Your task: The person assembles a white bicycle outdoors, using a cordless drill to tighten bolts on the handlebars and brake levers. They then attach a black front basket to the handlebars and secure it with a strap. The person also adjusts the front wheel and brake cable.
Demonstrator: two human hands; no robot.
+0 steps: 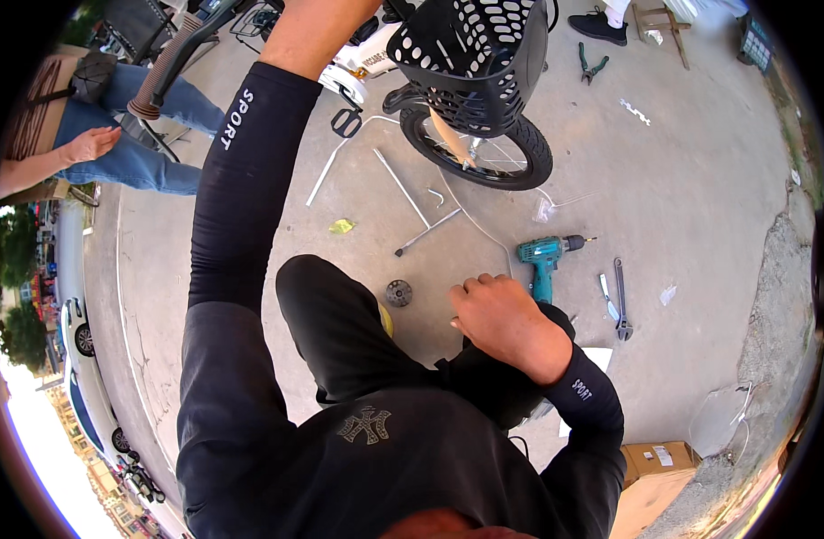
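My left arm reaches up past the top edge beside the bicycle, so the left hand itself is out of the picture. My right hand (506, 319) rests over my right knee, its fingers curled into a loose fist with nothing seen in them. Close by it on the concrete lies a teal cordless drill (544, 256) with a bit in its chuck. In front of me stands a small bicycle with a black perforated basket (484, 85) above its front wheel (531, 162). A brown handlebar grip (165, 74) shows at upper left.
An adjustable wrench (621, 301), pliers (592, 65), a T-shaped metal bar (424, 223) and a round dark disc (398, 293) lie about. A cardboard box (655, 485) sits at lower right. Another person's hand (93, 144) and jeans appear at left; a black shoe (598, 27) at top right.
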